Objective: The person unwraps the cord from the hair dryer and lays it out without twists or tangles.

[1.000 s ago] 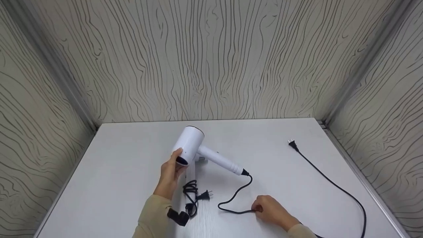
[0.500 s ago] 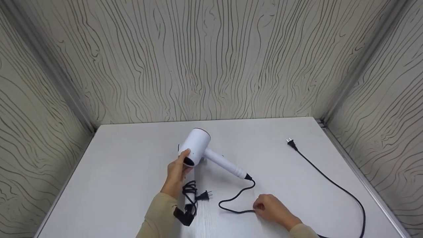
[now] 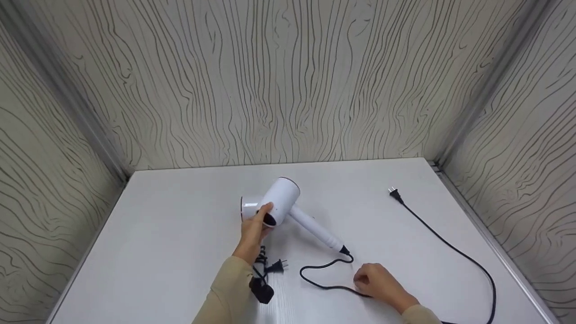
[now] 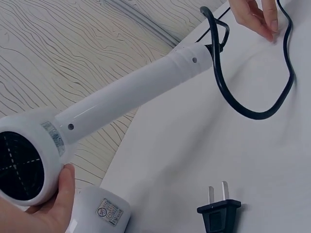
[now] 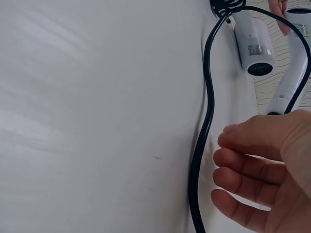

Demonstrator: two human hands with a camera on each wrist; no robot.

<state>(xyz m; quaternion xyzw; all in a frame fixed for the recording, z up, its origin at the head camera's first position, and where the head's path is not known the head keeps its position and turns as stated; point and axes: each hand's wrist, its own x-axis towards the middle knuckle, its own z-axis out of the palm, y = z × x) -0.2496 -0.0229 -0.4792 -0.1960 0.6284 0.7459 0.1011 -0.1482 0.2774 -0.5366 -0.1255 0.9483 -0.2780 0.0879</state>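
With left hand (image 3: 254,230), gripping a raised hair dryer (image 3: 283,198) by its barrel, mid-frame; with right hand (image 3: 380,283), loosely bent at lower right beside the cord (image 3: 330,287), holding nothing. Best to support steadily, leave slack, and clear the second dryer (image 3: 249,206), mid-frame too.

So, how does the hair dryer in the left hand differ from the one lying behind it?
The held hair dryer is gripped by the left hand; the lying hair dryer rests on the table.
The held one's cord trails loose; the lying one's cord is bunched in loops.
Both are white, with a dark round end and a label.
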